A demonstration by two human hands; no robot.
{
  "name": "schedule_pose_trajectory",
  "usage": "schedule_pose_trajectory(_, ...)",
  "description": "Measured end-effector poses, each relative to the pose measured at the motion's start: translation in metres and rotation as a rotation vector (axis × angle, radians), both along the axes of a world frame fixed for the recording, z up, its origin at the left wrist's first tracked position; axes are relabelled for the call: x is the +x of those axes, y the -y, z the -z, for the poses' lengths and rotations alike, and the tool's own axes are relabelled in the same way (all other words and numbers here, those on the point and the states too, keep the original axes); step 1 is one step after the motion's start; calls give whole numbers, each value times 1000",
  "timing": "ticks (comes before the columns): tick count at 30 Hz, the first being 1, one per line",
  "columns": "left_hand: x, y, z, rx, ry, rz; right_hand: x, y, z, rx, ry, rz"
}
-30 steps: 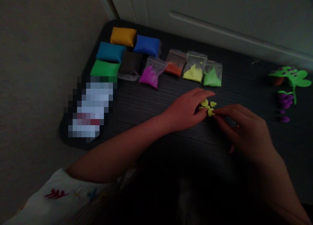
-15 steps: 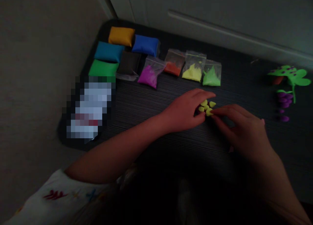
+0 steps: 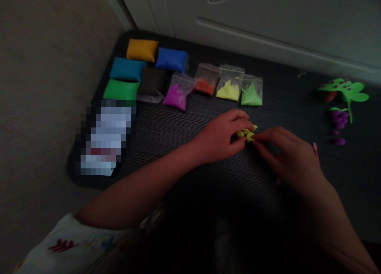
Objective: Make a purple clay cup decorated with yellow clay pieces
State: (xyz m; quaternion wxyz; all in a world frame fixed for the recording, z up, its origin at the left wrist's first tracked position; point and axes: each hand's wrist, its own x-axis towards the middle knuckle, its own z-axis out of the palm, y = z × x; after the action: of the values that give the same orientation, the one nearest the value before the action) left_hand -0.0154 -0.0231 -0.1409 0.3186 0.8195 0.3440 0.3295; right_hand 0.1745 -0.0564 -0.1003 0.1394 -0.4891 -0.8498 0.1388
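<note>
Several small yellow clay pieces [image 3: 240,134], some drop-shaped, sit bunched together on the dark tabletop. My left hand [image 3: 220,137] curls around the bunch from the left, thumb at the near side and fingers over the far side, partly hiding it. From the right, my right hand [image 3: 293,157] pinches the yellow clay piece [image 3: 250,137] at the near right of the bunch between thumb and forefinger. A thin pink object [image 3: 315,148] lies partly hidden beneath my right hand; its kind is unclear.
Clear bags of red [image 3: 204,86], yellow [image 3: 228,90], green [image 3: 251,95] and magenta clay [image 3: 176,96] lie beyond my hands. Fuller coloured packets [image 3: 142,50] sit far left, above a blurred-out phone-like screen [image 3: 108,137]. At right are green clay leaves [image 3: 355,93] and purple clay balls [image 3: 339,118].
My left fingers have bent down over the yellow pieces, covering more of them. My right hand keeps its pinch at the bunch. The view has shifted slightly.
</note>
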Motion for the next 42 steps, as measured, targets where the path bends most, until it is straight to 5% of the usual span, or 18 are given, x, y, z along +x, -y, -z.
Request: schedule_pose_trajectory(42,1,1,1,31,-19,-44,2,-1,3,-35,3,18)
